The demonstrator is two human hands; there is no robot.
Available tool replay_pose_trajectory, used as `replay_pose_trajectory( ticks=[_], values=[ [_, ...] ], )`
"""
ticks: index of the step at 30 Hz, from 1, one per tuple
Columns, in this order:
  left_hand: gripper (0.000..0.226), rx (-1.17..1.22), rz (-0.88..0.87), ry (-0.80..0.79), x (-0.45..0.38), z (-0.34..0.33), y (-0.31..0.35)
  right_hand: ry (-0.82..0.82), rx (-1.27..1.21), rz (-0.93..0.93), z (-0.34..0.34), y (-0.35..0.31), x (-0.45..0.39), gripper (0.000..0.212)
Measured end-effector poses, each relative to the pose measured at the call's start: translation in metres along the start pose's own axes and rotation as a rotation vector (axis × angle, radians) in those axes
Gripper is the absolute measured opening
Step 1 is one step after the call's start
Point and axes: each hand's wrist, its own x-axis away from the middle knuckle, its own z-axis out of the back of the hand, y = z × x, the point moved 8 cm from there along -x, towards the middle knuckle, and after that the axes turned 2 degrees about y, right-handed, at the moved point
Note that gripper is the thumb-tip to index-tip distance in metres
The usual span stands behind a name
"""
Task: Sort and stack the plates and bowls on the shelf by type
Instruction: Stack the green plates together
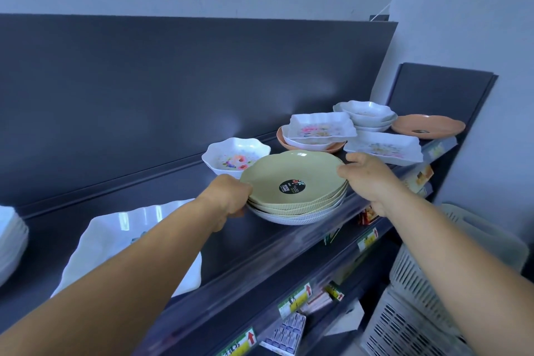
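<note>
A stack of round plates (291, 179), pale green on top with white ones beneath, stands on the dark shelf (254, 240). My left hand (231, 196) grips the stack's left rim, fingers curled under it. My right hand (367, 179) holds the right rim, thumb on top. Behind sit a white floral bowl (234, 154), square floral plates (320, 127) on an orange plate (281, 139), stacked white bowls (367, 113), another square floral plate (384, 147) and an orange plate (427, 126).
A large white wavy plate (115, 228) lies at the left under my forearm, with a white stack (11, 237) at the far left edge. White plastic baskets (419, 298) stand at the lower right. Price tags and small boxes line the lower shelves.
</note>
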Motion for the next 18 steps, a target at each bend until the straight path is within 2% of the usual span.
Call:
replay_pose_trajectory(
  ticks=[3,9,18],
  values=[
    [0.028,0.044,0.026,-0.036,0.005,-0.003,-0.001,-0.035,-0.031,-0.063,-0.006,0.007,0.003,0.017],
    [0.026,0.127,0.032,-0.045,0.015,-0.006,0.002,-0.088,-0.156,-0.092,-0.013,0.011,0.002,0.017],
    [0.027,0.170,-0.055,0.061,0.035,0.023,0.026,-0.062,-0.238,0.073,-0.016,-0.020,0.011,0.016]
  ],
)
